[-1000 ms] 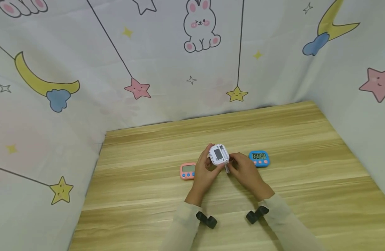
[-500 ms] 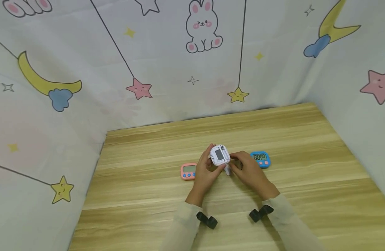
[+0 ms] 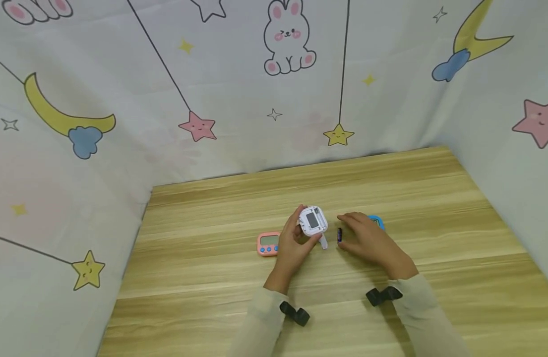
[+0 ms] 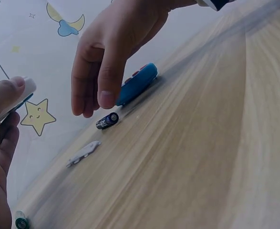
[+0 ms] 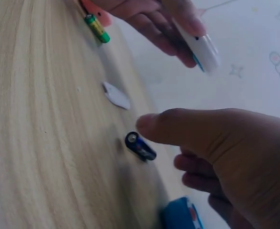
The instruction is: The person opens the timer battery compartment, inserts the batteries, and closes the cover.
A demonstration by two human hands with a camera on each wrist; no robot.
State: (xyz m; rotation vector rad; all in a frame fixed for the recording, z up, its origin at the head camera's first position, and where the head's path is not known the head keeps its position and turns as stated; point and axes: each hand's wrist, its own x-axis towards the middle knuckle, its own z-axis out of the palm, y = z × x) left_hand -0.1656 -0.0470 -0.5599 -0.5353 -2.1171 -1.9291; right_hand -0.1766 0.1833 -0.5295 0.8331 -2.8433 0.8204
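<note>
My left hand [image 3: 293,253] holds a white digital timer [image 3: 313,221] with its back turned up and its battery compartment uncovered. Its small white battery cover [image 3: 324,242] lies on the table just below. A dark AAA-looking battery [image 3: 339,235] lies on the wood to the right of that cover. Around this battery, my right hand [image 3: 367,240] has its thumb and fingers spread apart, holding nothing. In the left wrist view the right fingertips hang just above the battery. A green battery [image 5: 97,28] lies on the table under the left hand, hidden in the head view.
A pink timer [image 3: 268,244] with blue buttons lies left of the left hand, partly covered by it. Behind the right hand sits a blue timer [image 3: 378,221], mostly hidden in the head view. A patterned white cloth [image 3: 238,89] hangs along the table's back and sides.
My right hand has moved right, away from the white timer, and its fingers have opened. The dark battery, earlier mostly hidden by that hand, now shows on the table. The left hand stays in place.
</note>
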